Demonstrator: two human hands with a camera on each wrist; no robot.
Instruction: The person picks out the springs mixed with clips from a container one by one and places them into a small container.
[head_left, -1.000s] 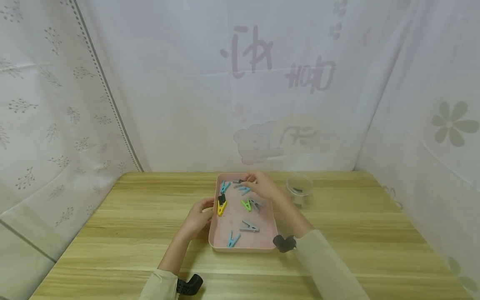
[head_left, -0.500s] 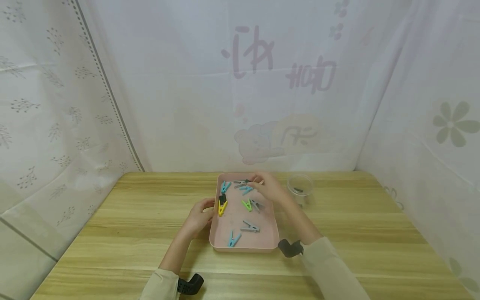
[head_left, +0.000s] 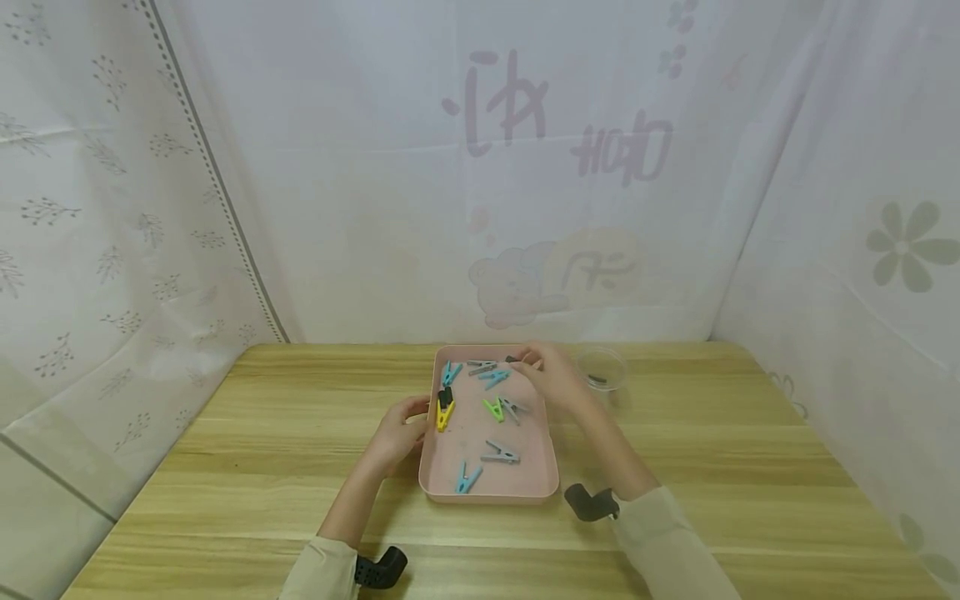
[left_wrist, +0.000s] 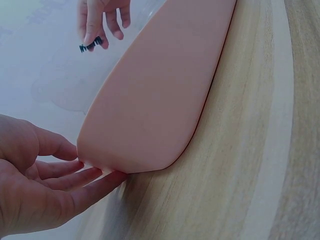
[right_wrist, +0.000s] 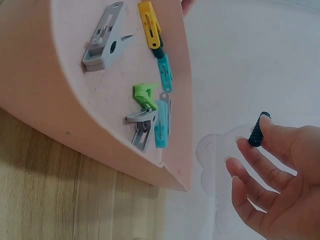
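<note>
My right hand (head_left: pixel 557 382) pinches a small black ridged cylinder (right_wrist: pixel 259 129) between thumb and index finger, raised over the far right corner of the pink tray (head_left: pixel 480 479). Its other fingers are spread and loosely bent. My left hand (head_left: pixel 393 435) touches the tray's left wall with fingers nearly straight, as the left wrist view shows. Inside the tray lie several clothespins: a yellow one (head_left: pixel 444 415) with black pieces (head_left: pixel 445 397) at its end, a green one (head_left: pixel 493 409), blue ones (head_left: pixel 467 479) and grey ones (head_left: pixel 500 452).
A clear round tub (head_left: pixel 602 369) with a dark piece inside stands right of the tray, close behind my right forearm. The wooden table (head_left: pixel 300 442) meets white printed curtains (head_left: pixel 360 208) at the back and both sides.
My right hand has moved to the right from the grey and blue clothespins at the tray's far end, carrying the black cylinder. My left hand stays at the tray's wall.
</note>
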